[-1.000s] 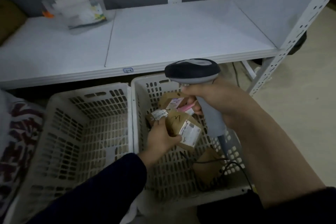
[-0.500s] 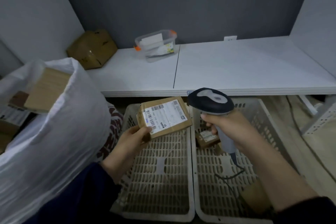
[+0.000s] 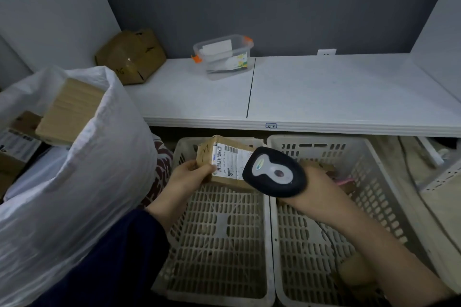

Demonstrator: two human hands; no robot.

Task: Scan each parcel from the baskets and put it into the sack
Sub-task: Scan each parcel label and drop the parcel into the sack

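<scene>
While it is held above the left basket (image 3: pixel 217 244), parcel (image 3: pixel 219 154): a brown cardboard box, its white barcode label turned up to the camera, found just left of the view's centre and to the right of the sack (image 3: pixel 74 194), not touching it.
left hand (image 3: pixel 187 177): placed at the parcel's 8 o'clock; the grip is pinched on the parcel's left end, with the thumb laid on the labelled face and the fingers tucked behind.
barcode scanner (image 3: pixel 274 172): a black head with a grey top, set at the parcel's 3 o'clock and overlapping its right edge; whether the two touch cannot be told.
right hand (image 3: pixel 316 189): seen under the scanner head at its 4 o'clock; the grip is wrapped round the handle, which is mostly hidden.
left basket: white slatted plastic, at 6 o'clock in the view, directly below the parcel.
right basket (image 3: pixel 369 164): set against the left basket's right side, at 5 o'clock; brown parcels (image 3: pixel 321 166) are partly seen in it behind the right hand.
cable (image 3: pixel 331 239): dark, trailed over the right basket's floor.
sack: white, at 9 o'clock, its mouth open; a wood-coloured box (image 3: pixel 69 109) is seen inside.
shelf (image 3: pixel 324 92): white, at 12 o'clock above the baskets; a taped cardboard box (image 3: pixel 131 56) at 11 o'clock and a clear container (image 3: pixel 223 56) with orange clips are carried on it.
</scene>
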